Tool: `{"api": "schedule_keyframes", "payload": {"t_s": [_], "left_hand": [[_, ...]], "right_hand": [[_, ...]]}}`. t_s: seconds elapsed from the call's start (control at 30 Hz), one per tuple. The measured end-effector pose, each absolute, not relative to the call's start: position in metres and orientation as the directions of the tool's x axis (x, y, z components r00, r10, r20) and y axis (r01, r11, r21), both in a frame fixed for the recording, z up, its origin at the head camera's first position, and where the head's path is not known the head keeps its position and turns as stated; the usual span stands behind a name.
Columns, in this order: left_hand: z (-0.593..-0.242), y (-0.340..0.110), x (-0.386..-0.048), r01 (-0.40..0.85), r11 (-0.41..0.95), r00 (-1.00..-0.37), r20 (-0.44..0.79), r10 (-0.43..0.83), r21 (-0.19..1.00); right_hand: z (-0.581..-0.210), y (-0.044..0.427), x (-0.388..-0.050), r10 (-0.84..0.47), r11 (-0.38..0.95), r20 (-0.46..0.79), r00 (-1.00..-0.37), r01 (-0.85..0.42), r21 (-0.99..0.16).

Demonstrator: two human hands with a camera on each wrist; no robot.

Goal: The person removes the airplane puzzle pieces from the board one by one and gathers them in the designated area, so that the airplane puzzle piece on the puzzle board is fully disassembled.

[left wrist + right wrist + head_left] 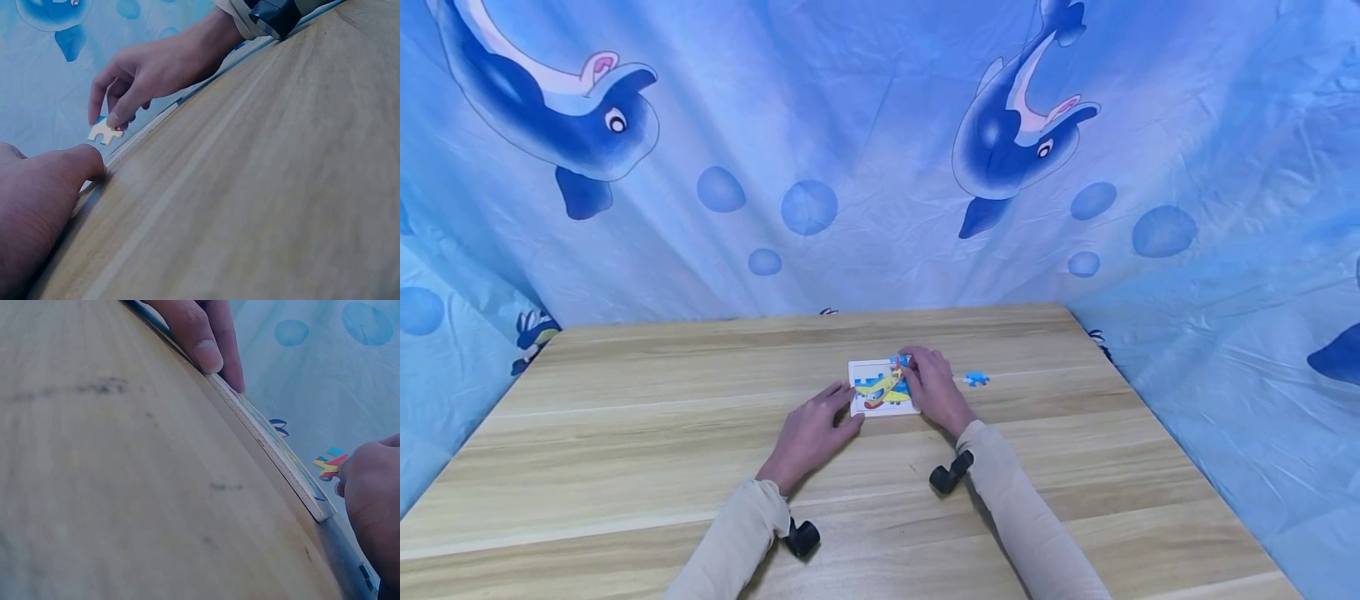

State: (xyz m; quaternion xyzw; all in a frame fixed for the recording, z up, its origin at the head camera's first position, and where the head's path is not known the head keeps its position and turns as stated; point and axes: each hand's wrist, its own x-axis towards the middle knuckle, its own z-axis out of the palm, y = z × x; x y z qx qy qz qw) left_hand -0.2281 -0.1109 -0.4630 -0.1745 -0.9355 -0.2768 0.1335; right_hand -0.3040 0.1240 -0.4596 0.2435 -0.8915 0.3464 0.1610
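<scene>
A white-framed jigsaw board [886,410] with a yellow aeroplane picture lies flat on the table; some pieces sit in it. My left hand [814,429] grips its near left corner, thumb on the near edge and fingers at the left edge. The right wrist view shows that thumb and a finger of the left hand [200,337] against the board's edge [269,447]. Above the board's far right part, my right hand [936,387] pinches a jigsaw piece [104,130] between thumb and fingers. The piece is tilted, its printed face [330,465] blue, red and yellow.
Loose blue jigsaw pieces lie on the wooden table [625,450] right of the right hand; one piece [976,378] shows whole, another is partly hidden by the hand. A blue dolphin-print curtain [865,167] hangs behind the table's far edge and along both sides.
</scene>
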Motion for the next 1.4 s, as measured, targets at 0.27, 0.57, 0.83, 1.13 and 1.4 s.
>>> {"api": "schedule_keyframes", "payload": {"t_s": [0.27,0.57,0.83,1.13,1.4], "left_hand": [[-0.464,-0.110,-0.229,0.403,0.784,-0.902,0.350,0.253,0.472],[-0.465,-0.111,-0.229,0.413,0.788,-0.895,0.362,0.260,0.456],[-0.465,-0.112,-0.229,0.403,0.791,-0.901,0.351,0.255,0.461],[-0.463,-0.111,-0.229,0.403,0.793,-0.902,0.345,0.259,0.457],[-0.464,-0.111,-0.229,0.402,0.795,-0.902,0.345,0.259,0.454]], "right_hand": [[-0.458,0.134,-0.303,-0.288,0.605,0.465,-0.837,-0.536,-0.589],[-0.456,0.155,-0.300,-0.246,0.585,0.467,-0.849,-0.514,-0.627],[-0.456,0.176,-0.299,-0.222,0.597,0.477,-0.850,-0.505,-0.623],[-0.456,0.196,-0.296,-0.178,0.615,0.428,-0.886,-0.439,-0.655],[-0.457,0.211,-0.295,-0.154,0.615,0.449,-0.880,-0.441,-0.654]]}}
